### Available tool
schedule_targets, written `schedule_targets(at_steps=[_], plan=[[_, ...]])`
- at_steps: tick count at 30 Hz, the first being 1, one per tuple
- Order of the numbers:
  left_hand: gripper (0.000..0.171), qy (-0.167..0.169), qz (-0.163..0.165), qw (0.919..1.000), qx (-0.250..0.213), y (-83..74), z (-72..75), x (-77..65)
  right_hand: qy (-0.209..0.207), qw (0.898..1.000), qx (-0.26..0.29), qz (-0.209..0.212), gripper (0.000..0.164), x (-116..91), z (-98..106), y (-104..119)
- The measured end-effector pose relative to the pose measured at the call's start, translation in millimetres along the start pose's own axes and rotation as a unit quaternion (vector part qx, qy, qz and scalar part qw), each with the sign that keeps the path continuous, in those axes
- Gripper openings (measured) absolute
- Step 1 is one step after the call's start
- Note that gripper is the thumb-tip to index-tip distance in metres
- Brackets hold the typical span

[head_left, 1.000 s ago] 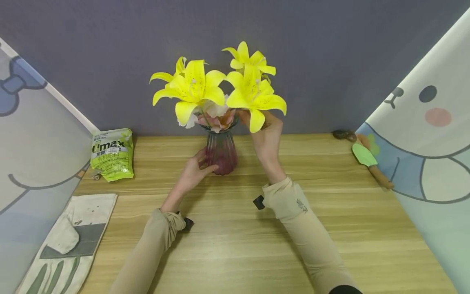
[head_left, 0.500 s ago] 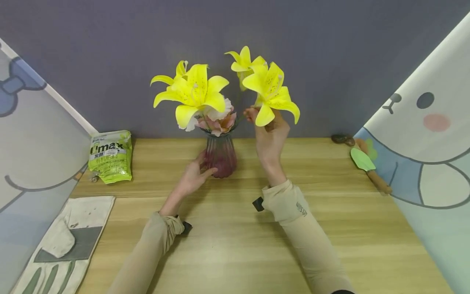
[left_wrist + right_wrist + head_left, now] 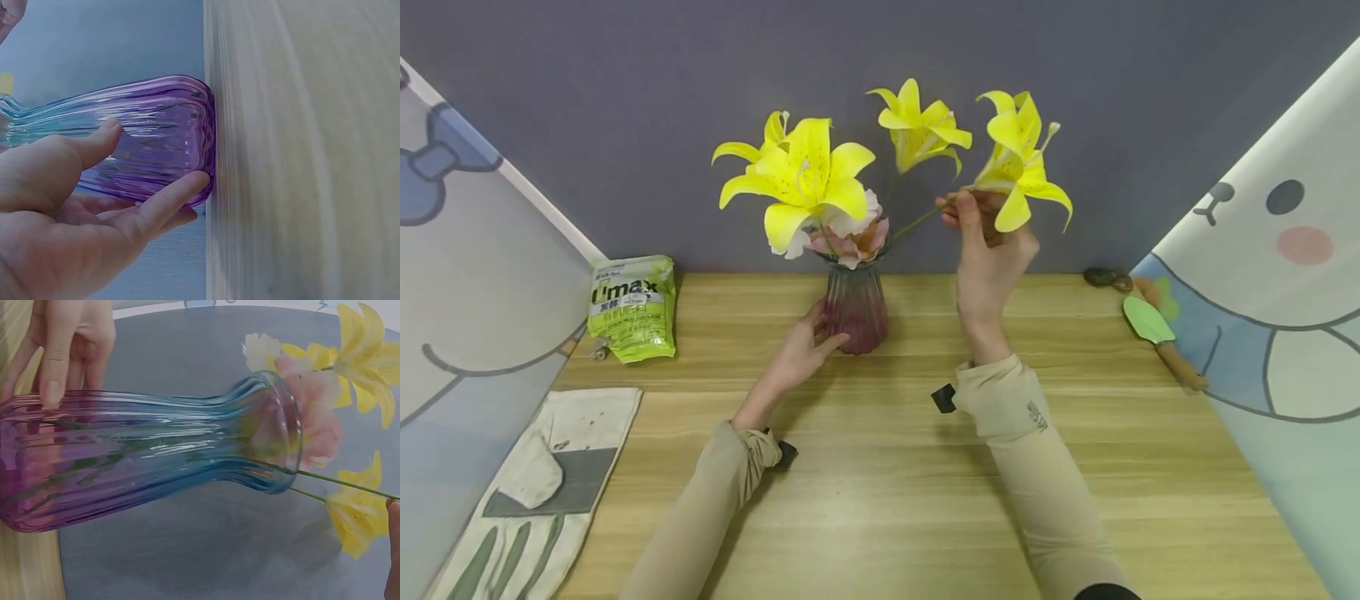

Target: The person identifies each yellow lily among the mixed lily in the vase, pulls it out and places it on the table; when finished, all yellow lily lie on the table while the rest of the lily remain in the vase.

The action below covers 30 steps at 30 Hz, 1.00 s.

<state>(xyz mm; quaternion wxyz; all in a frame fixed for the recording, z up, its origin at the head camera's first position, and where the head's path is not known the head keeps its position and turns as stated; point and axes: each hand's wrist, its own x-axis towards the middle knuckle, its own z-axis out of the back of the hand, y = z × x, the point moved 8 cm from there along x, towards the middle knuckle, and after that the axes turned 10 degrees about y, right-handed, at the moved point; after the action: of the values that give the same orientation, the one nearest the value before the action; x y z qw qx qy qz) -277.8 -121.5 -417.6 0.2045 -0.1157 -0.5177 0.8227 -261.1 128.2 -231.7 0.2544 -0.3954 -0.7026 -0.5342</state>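
A ribbed glass vase (image 3: 859, 308), blue-green at the neck and purple-pink below, stands upright on the table. My left hand (image 3: 797, 354) holds its lower left side, thumb in front and fingers reaching round, as the left wrist view shows on the purple glass (image 3: 156, 119). My right hand (image 3: 994, 258) pinches a yellow lily (image 3: 1018, 162) just below its bloom. That lily's green stem (image 3: 344, 482) slants over the vase rim, its lower end inside. Other yellow lilies (image 3: 805, 171) and a pink flower (image 3: 853, 242) sit in the vase; stems show through the glass.
A green-and-white Umax bag (image 3: 632, 308) stands at the back left. Nearer lies a cloth work glove (image 3: 561, 475). At the back right, a small trowel (image 3: 1150, 325) with a green blade lies beside dark stones (image 3: 1105, 279). A grey wall (image 3: 625, 167) rises behind the vase.
My right hand has moved right and slightly up, drawing the lily's bloom away from the others and tilting it outward, so its stem now shows. The left hand stays at the vase.
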Motion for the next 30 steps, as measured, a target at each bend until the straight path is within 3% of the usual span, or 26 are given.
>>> schedule_targets(at_steps=[14, 25, 30], plan=[[0.075, 0.001, 0.002, 1.0000, 0.010, -1.7, 1.0, 1.7, -0.081, 0.996, 0.031, 0.008, 0.012, 21, 33, 22], [0.072, -0.003, -0.017, 0.9998, 0.012, -1.8, 0.1, 0.6, -0.156, 0.987, 0.032, -0.003, 0.010, 35, 60, 46], [0.073, -0.004, -0.019, 0.9997, 0.011, -3.4, 0.0, -0.3, -0.169, 0.985, 0.025, 0.014, 0.009, 41, 69, 56]])
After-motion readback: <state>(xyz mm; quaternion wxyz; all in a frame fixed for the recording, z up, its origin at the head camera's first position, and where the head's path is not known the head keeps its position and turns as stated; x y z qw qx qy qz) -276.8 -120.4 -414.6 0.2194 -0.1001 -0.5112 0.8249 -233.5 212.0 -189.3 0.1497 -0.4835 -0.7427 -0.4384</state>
